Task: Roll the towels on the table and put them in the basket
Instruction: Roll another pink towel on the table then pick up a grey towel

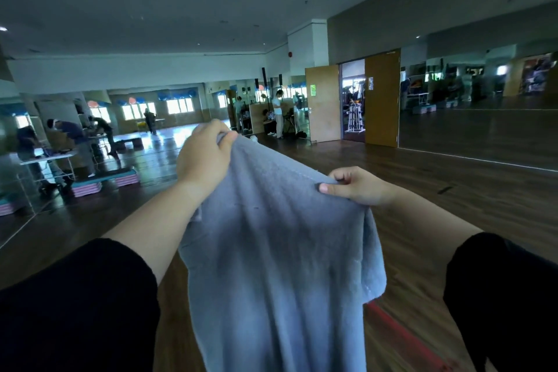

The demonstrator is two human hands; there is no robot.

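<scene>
A blue-grey towel (271, 266) hangs in the air in front of me, spread between both hands and draping down out of the bottom of the view. My left hand (205, 154) pinches its upper left corner, raised higher. My right hand (359, 186) pinches the upper right edge, lower and nearer. Both forearms come out of black sleeves. No table or basket is in view.
A wide wooden floor (453, 205) stretches ahead, with a red strip (404, 338) at lower right. Mirrored walls, an open wooden door (321, 103), aerobic steps (105, 181) at left and several people far off.
</scene>
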